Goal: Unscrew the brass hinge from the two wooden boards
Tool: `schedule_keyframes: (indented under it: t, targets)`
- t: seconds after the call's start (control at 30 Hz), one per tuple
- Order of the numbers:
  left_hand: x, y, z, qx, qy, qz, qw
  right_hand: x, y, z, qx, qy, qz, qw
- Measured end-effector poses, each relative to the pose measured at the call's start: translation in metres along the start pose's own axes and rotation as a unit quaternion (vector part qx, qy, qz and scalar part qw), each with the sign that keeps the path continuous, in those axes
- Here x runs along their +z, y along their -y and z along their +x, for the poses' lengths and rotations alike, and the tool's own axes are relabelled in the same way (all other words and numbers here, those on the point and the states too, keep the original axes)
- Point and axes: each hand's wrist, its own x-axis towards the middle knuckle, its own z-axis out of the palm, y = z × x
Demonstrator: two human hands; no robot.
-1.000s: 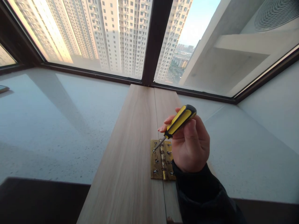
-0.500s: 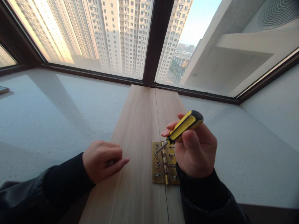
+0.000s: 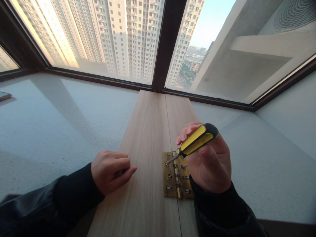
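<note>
My right hand (image 3: 209, 164) grips a yellow and black screwdriver (image 3: 196, 140), whose tip rests on a screw at the upper left of a brass hinge (image 3: 172, 177). The hinge lies flat across the seam between two light wooden boards (image 3: 145, 158) and has several screws standing partly out of it. My left hand (image 3: 111, 171) rests curled on the left edge of the wider board, fingers folded in; I cannot see anything in it. Both arms wear dark sleeves.
The boards lie on a pale speckled sill (image 3: 61, 125) and run up to a dark window frame (image 3: 168, 49). A flat object (image 3: 4, 96) lies at the far left edge. High-rise blocks show outside the glass.
My left hand came into view and settled on the board's left edge. My right hand and the screwdriver have shifted slightly right and down in the picture, tip still at the hinge.
</note>
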Motion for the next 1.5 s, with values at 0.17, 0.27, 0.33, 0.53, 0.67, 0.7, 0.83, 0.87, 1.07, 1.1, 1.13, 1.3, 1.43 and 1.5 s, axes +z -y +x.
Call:
schedule_keyframes:
  t: [0.17, 0.27, 0.33, 0.53, 0.67, 0.7, 0.83, 0.87, 1.07, 1.1, 1.13, 1.3, 1.43, 1.5]
  targets:
    - [-0.001, 0.000, 0.000, 0.001, 0.004, 0.002, 1.000, 0.004, 0.001, -0.001, 0.003, -0.005, 0.002, 1.000]
    - [-0.001, 0.000, 0.001, 0.002, 0.003, 0.003, 1.000, 0.007, 0.004, -0.001, 0.011, 0.005, 0.003, 1.000]
    - [-0.001, 0.000, 0.001, 0.002, 0.004, 0.005, 1.000, 0.008, 0.006, 0.000, 0.017, 0.014, 0.017, 1.000]
    - [-0.002, -0.001, 0.001, 0.001, 0.012, 0.012, 1.000, 0.006, 0.006, 0.000, -0.005, -0.008, -0.012, 1.000]
    - [-0.002, -0.001, 0.001, 0.002, 0.008, 0.013, 1.000, 0.003, 0.005, -0.002, -0.010, -0.027, -0.037, 0.999]
    - [-0.002, -0.001, 0.001, 0.001, 0.009, 0.012, 1.000, 0.002, 0.005, -0.003, -0.002, -0.022, -0.031, 0.999]
    - [-0.001, -0.001, 0.001, 0.000, 0.010, 0.009, 1.000, 0.003, 0.006, -0.004, 0.018, 0.011, 0.015, 1.000]
    - [-0.001, -0.001, 0.001, 0.001, 0.009, 0.009, 1.000, 0.004, 0.005, -0.004, 0.027, 0.023, 0.043, 0.998]
    - [-0.001, 0.000, 0.001, 0.009, 0.001, 0.011, 1.000, 0.011, 0.005, 0.000, 0.070, 0.040, 0.145, 0.986]
    - [-0.001, 0.000, 0.001, 0.010, 0.000, 0.012, 1.000, 0.011, 0.005, 0.001, 0.070, 0.036, 0.138, 0.987]
    - [-0.001, 0.000, 0.001, 0.010, 0.001, 0.013, 1.000, 0.011, 0.004, 0.001, 0.066, 0.034, 0.127, 0.989]
    - [-0.001, 0.000, 0.001, 0.007, 0.005, 0.017, 1.000, 0.007, 0.002, -0.001, 0.037, 0.018, 0.094, 0.995]
    - [-0.001, 0.000, 0.001, 0.007, 0.003, 0.013, 1.000, 0.004, 0.000, -0.002, 0.044, 0.005, 0.095, 0.994]
    - [0.000, 0.000, 0.001, 0.007, 0.002, 0.013, 1.000, 0.004, 0.000, -0.002, 0.048, 0.000, 0.092, 0.995]
